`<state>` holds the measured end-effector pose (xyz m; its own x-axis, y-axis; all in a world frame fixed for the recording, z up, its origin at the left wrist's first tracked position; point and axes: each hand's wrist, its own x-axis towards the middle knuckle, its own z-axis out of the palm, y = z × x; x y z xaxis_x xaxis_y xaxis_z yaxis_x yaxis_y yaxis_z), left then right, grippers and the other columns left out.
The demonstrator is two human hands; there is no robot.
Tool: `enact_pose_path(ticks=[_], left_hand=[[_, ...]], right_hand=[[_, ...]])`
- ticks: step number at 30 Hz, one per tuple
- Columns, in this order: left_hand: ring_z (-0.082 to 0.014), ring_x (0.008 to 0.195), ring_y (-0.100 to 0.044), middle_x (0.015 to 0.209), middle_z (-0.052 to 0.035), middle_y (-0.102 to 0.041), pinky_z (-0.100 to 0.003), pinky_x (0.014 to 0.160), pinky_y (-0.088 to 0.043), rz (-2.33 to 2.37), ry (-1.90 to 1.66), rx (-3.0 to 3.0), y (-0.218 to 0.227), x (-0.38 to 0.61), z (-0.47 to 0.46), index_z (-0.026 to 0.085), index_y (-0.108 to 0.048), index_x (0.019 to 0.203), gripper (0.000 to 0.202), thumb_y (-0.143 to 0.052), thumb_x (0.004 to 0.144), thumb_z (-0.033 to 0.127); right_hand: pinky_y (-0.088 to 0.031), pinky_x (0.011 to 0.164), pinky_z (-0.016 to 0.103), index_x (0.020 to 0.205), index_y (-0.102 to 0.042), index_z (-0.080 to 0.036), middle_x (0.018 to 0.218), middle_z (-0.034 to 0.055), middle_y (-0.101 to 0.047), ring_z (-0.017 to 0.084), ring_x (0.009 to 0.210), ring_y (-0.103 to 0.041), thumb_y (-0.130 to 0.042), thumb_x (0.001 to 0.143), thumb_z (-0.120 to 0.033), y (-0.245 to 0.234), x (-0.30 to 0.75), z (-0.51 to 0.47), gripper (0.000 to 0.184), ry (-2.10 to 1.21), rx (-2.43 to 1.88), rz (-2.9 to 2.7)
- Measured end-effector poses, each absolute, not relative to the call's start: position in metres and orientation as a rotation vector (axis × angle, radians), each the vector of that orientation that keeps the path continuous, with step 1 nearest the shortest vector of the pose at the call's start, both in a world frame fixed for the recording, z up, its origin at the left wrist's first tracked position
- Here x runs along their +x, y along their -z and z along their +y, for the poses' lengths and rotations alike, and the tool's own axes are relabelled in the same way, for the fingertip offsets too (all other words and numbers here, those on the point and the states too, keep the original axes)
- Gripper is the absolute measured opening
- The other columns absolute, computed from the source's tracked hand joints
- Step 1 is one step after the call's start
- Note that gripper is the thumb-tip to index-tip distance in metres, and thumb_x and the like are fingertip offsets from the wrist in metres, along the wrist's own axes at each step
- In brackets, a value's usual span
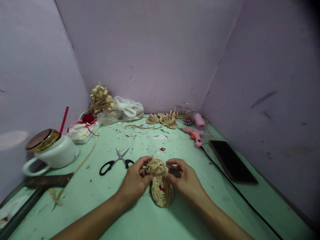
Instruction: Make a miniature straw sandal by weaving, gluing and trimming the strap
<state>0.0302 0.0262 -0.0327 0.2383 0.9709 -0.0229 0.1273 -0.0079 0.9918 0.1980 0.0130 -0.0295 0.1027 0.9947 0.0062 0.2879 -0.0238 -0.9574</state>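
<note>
A small woven straw slipper (161, 188) lies on the green table (140, 216) between my hands, with a red speck on its sole. My left hand (135, 181) grips the left side of its toe strap with curled fingers. From the right, my right hand (183, 178) pinches the same strap. Black-handled scissors (115, 162) lie just left of my left hand.
A white mug with a gold lid and red straw (51, 150) stands at the left. A pink glue gun (195, 135) with a black cord and a dark phone (232, 161) lie at the right. Woven straw pieces (165, 119), a plastic bag (123, 110) and dried husks (100, 97) sit by the back wall.
</note>
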Motion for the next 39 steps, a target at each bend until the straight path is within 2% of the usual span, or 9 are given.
enact_pose_path(ticks=[4,9,12,17,21,29,33,37,39], left_hand=[[-0.0161,0.085,-0.061,0.111,-0.0085,-0.058,-0.027,0.072,-0.049,1.111,-0.948,1.408,0.032,0.03,0.025,0.016,-0.049,0.108,0.044,-0.054,0.065,0.008],[-0.0163,0.082,-0.06,0.105,-0.0071,-0.06,-0.027,0.07,-0.048,1.122,-0.911,1.438,0.036,0.031,0.023,0.017,-0.049,0.109,0.045,-0.054,0.066,0.008],[-0.0149,0.074,-0.058,0.094,-0.0051,-0.063,-0.026,0.065,-0.046,1.179,-0.864,1.517,0.039,0.031,0.022,0.017,-0.05,0.111,0.045,-0.054,0.066,0.01],[-0.0116,0.058,-0.048,0.069,0.0016,-0.056,-0.023,0.053,-0.039,1.251,-0.789,1.676,0.038,0.03,0.02,0.018,-0.052,0.112,0.044,-0.056,0.068,0.014],[-0.0102,0.052,-0.044,0.059,0.0057,-0.046,-0.021,0.049,-0.036,1.302,-0.845,1.735,0.031,0.03,0.017,0.017,-0.051,0.112,0.046,-0.058,0.066,0.016],[-0.0088,0.051,-0.04,0.058,0.0054,-0.043,-0.02,0.047,-0.033,1.262,-0.924,1.734,0.031,0.03,0.016,0.017,-0.055,0.085,0.016,-0.056,0.068,0.016],[-0.0101,0.052,-0.042,0.058,0.004,-0.046,-0.021,0.048,-0.034,1.272,-0.879,1.702,0.036,0.031,0.017,0.017,-0.057,0.084,0.014,-0.055,0.071,0.02],[-0.0099,0.051,-0.042,0.056,0.0047,-0.046,-0.021,0.048,-0.034,1.295,-0.886,1.718,0.038,0.031,0.016,0.018,-0.057,0.087,0.016,-0.056,0.071,0.021],[-0.0094,0.049,-0.042,0.054,0.0058,-0.045,-0.02,0.047,-0.034,1.295,-0.916,1.728,0.037,0.03,0.015,0.018,-0.057,0.088,0.019,-0.057,0.07,0.022]], right_hand=[[-0.045,0.055,0.026,0.08,-0.066,-0.017,0.085,0.0063,-0.065,0.014,0.061,-0.053,-0.06,0.069,-0.028,0.02,0.198,0.008,0.017,-0.76,-1.475,-1.525],[-0.042,0.053,0.026,0.079,-0.069,-0.017,0.072,0.0043,-0.067,0.013,0.054,-0.051,-0.059,0.071,-0.029,0.018,0.193,0.006,0.018,-0.886,-1.481,-1.523],[-0.039,0.046,0.023,0.075,-0.064,-0.016,0.055,0.0002,-0.06,0.012,0.047,-0.049,-0.061,0.069,-0.03,0.023,0.191,0.004,0.016,-0.979,-1.536,-1.448],[-0.04,0.047,0.022,0.084,-0.056,-0.018,0.073,0.0009,-0.064,0.01,0.049,-0.051,-0.06,0.072,-0.028,0.027,0.19,0.001,0.016,-0.859,-1.449,-1.513],[-0.038,0.045,0.021,0.082,-0.057,-0.018,0.069,0.0001,-0.062,0.01,0.047,-0.051,-0.057,0.075,-0.028,0.028,0.19,0.001,0.013,-0.819,-1.441,-1.587],[-0.039,0.045,0.021,0.082,-0.059,-0.018,0.068,0.0009,-0.064,0.01,0.047,-0.052,-0.059,0.073,-0.028,0.028,0.191,0.001,0.013,-0.833,-1.464,-1.61],[-0.039,0.045,0.023,0.084,-0.064,-0.017,0.066,0.0015,-0.065,0.011,0.044,-0.051,-0.06,0.072,-0.034,0.023,0.195,0.003,0.02,-0.787,-1.503,-1.67],[-0.043,0.051,0.025,0.076,-0.065,-0.017,0.066,0.0033,-0.066,0.014,0.053,-0.056,-0.051,0.079,-0.04,0.019,0.207,0.013,0.027,-0.799,-1.509,-1.573],[-0.044,0.051,0.025,0.078,-0.065,-0.017,0.069,0.0039,-0.066,0.014,0.053,-0.056,-0.051,0.078,-0.04,0.019,0.213,0.018,0.027,-0.864,-1.493,-1.489]])
